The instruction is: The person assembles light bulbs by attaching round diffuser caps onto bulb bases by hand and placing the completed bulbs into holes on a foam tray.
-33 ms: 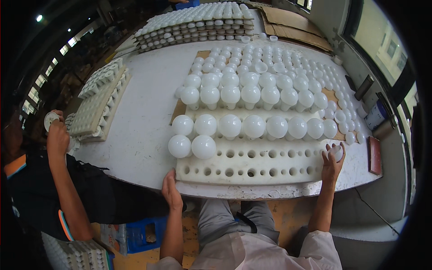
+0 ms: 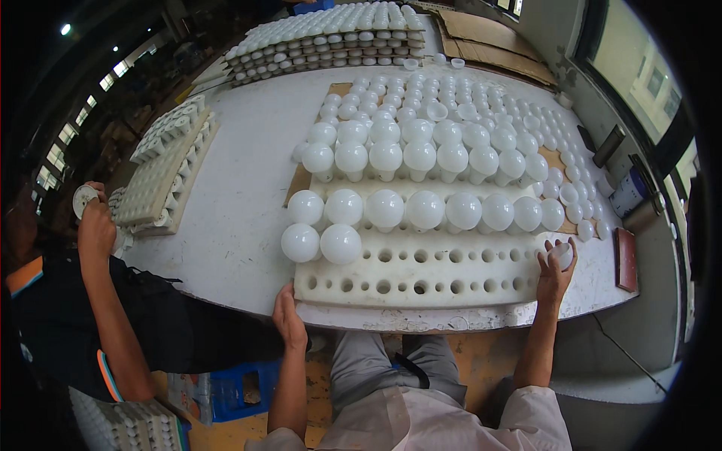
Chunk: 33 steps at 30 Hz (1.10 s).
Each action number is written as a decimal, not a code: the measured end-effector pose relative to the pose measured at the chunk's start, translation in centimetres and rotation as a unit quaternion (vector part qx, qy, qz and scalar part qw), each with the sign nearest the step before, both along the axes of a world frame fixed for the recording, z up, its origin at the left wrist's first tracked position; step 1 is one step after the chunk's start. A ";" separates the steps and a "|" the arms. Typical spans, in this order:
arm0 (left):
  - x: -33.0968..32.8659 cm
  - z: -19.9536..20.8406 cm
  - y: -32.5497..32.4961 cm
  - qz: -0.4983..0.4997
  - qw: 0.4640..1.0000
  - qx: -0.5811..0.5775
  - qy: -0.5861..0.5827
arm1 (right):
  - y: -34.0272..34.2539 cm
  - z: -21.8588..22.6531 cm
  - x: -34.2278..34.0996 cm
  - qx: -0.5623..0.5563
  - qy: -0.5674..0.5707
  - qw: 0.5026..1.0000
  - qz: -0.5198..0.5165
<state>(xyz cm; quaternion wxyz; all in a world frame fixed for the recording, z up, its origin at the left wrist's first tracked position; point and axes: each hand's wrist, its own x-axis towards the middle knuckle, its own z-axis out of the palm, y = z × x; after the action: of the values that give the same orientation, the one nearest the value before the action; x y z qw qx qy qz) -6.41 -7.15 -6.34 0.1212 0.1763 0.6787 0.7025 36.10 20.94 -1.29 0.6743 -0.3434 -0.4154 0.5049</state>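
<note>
A white foam tray with rows of round holes lies at the table's front edge. Two round white bulbs stand at its left end. My left hand rests against the tray's front left corner, fingers stretched out and holding nothing. At the tray's right end, my right hand has its thumb and fingers closed around a white bulb cover, partly hidden by the fingers. Just behind are more bulbs in a row, seated in foam, and further rows of bulbs beyond them.
Many loose white domes cover cardboard farther back. Stacked trays of domes stand at the far edge. A co-worker's hand at left holds a round white part near a foam block of white parts. A red box lies right.
</note>
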 end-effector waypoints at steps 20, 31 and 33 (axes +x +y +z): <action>-2.9 -1.8 0.2 0.019 0.999 0.014 0.036 | -0.6 -0.2 -0.1 0.025 -0.021 0.999 -0.030; -15.3 0.6 6.8 -0.022 0.847 -0.316 0.427 | -0.9 -0.3 -0.7 0.031 -0.040 0.996 -0.079; -16.7 1.0 8.3 -0.092 0.832 -0.344 0.426 | -1.0 -0.2 -0.6 0.023 -0.043 0.997 -0.063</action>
<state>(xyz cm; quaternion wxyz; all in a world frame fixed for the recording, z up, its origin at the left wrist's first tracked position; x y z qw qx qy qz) -23.11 1.14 -5.31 -0.0632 0.4666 0.8417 0.2643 35.51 19.94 -1.47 0.6940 -0.3750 -0.4332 0.4359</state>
